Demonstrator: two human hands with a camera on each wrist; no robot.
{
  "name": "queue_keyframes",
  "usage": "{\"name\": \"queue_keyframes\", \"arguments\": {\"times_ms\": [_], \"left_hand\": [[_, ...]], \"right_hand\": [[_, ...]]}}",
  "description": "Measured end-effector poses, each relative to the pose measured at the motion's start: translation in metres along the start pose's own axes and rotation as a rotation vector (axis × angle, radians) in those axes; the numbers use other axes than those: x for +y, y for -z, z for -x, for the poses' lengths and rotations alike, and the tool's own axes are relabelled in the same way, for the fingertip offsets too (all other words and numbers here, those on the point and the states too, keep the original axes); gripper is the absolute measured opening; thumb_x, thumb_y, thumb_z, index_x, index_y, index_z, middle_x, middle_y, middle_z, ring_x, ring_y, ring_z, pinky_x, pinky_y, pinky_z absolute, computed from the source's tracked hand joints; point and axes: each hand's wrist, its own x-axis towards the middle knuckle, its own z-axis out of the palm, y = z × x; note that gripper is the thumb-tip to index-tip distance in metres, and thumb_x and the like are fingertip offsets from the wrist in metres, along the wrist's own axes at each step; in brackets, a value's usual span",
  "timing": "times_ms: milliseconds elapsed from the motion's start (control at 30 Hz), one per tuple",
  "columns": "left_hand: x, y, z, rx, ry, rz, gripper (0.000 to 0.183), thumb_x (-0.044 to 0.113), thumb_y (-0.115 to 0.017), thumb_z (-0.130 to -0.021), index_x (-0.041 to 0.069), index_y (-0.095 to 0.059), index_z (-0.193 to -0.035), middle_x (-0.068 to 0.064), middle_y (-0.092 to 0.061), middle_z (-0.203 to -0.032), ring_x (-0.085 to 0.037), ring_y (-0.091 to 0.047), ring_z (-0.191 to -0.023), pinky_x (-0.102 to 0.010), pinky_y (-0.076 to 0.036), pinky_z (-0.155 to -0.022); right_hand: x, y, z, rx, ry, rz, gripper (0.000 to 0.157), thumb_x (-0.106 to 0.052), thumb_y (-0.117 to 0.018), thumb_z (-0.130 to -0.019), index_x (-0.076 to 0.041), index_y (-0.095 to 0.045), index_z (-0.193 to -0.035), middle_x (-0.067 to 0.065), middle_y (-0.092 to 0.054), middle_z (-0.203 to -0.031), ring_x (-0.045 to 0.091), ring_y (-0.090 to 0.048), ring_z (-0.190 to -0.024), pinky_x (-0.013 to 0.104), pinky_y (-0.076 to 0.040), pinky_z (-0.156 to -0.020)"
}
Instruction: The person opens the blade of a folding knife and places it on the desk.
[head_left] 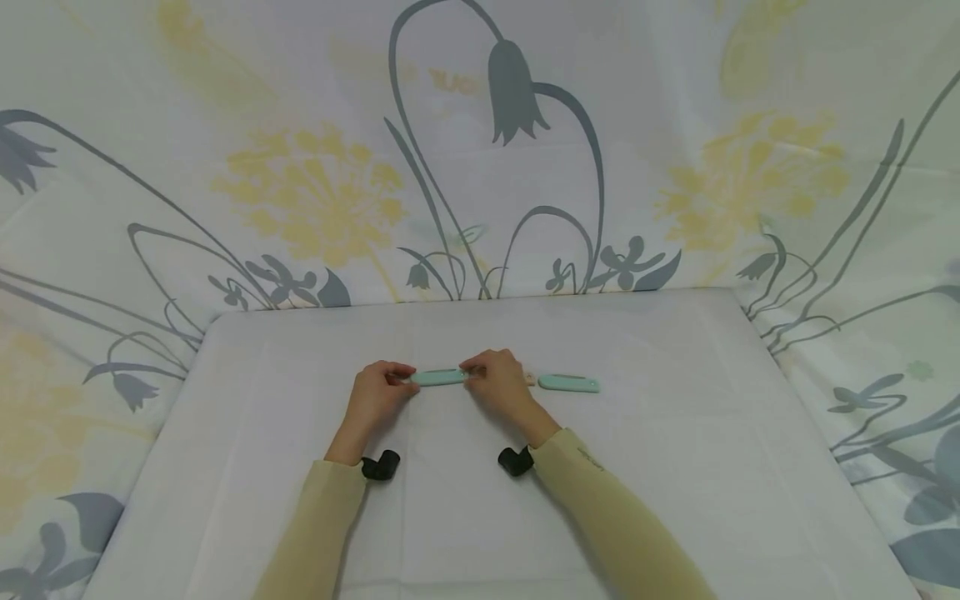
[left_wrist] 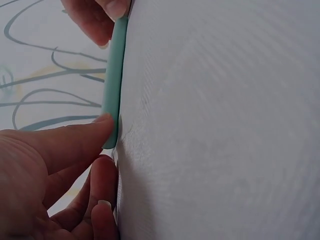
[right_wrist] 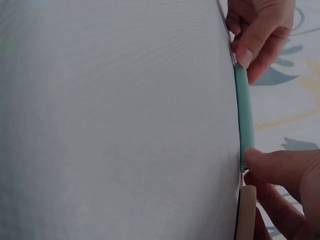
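On the white table in the head view lies a slim mint-green utility knife [head_left: 438, 377] with a narrow slot along it. My left hand [head_left: 375, 396] pinches its left end, the thumb on the near side. At the other end, my right hand [head_left: 501, 385] pinches it between thumb and fingers. Both wrist views show the same utility knife lengthwise, close along the cloth. Just beyond my right fingers is a beige utility knife [right_wrist: 246, 212], mostly hidden by the hand in the head view. A second mint-green utility knife [head_left: 568, 383] continues the row on the right.
A white cloth covers the table [head_left: 675, 483]. Behind and at both sides hangs a flower-printed curtain [head_left: 465, 183], meeting the table's far edge. Black wrist devices [head_left: 382, 465] sit at the cuffs of both light yellow sleeves [head_left: 615, 517].
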Motion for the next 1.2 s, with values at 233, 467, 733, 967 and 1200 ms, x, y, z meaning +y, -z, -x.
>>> {"name": "queue_keyframes", "arguments": {"times_ms": [233, 467, 733, 967, 1200], "left_hand": [[0.0, -0.001, -0.001, 0.001, -0.004, -0.023, 0.025, 0.01, -0.079, -0.084, 0.004, -0.074, -0.108, -0.009, -0.068, -0.097, -0.023, -0.061, -0.085, -0.038, -0.048, -0.075], [0.0, -0.002, -0.002, -0.017, 0.006, -0.032, 0.024, 0.009, -0.08, -0.083, 0.005, -0.073, -0.106, -0.007, -0.068, -0.094, -0.022, -0.062, -0.083, -0.037, -0.048, -0.074], [0.0, -0.001, -0.002, -0.024, -0.01, -0.039, 0.023, 0.009, -0.08, -0.083, 0.006, -0.072, -0.105, -0.006, -0.07, -0.095, -0.022, -0.063, -0.084, -0.039, -0.049, -0.077], [0.0, 0.0, -0.001, -0.025, -0.042, -0.003, 0.026, 0.007, -0.081, -0.082, 0.006, -0.073, -0.106, -0.006, -0.069, -0.095, -0.021, -0.064, -0.083, -0.036, -0.049, -0.076], [-0.001, 0.001, 0.002, -0.034, -0.034, -0.015, 0.018, 0.011, -0.081, -0.083, 0.007, -0.077, -0.1, -0.004, -0.068, -0.087, -0.02, -0.06, -0.079, -0.033, -0.046, -0.072]], "right_hand": [[-0.003, -0.003, -0.005, -0.025, -0.028, 0.121, 0.023, -0.016, -0.079, -0.085, -0.016, -0.079, -0.107, 0.004, -0.069, -0.11, 0.029, -0.056, -0.099, 0.049, -0.042, -0.085], [-0.007, -0.004, -0.007, -0.048, -0.068, 0.129, 0.022, -0.016, -0.082, -0.083, -0.014, -0.078, -0.104, 0.003, -0.069, -0.106, 0.027, -0.055, -0.102, 0.051, -0.038, -0.089], [-0.01, -0.005, -0.008, -0.051, -0.067, 0.12, 0.018, -0.016, -0.083, -0.081, -0.015, -0.076, -0.097, -0.001, -0.07, -0.095, 0.023, -0.053, -0.097, 0.053, -0.032, -0.094], [-0.012, -0.003, -0.008, -0.03, -0.059, 0.098, 0.013, -0.014, -0.082, -0.081, -0.017, -0.074, -0.09, -0.005, -0.068, -0.085, 0.021, -0.051, -0.095, 0.053, -0.026, -0.104], [-0.017, 0.003, -0.006, -0.017, -0.041, 0.034, 0.011, -0.014, -0.083, -0.081, -0.016, -0.074, -0.087, -0.006, -0.07, -0.081, 0.019, -0.051, -0.088, 0.048, -0.03, -0.099]]}}
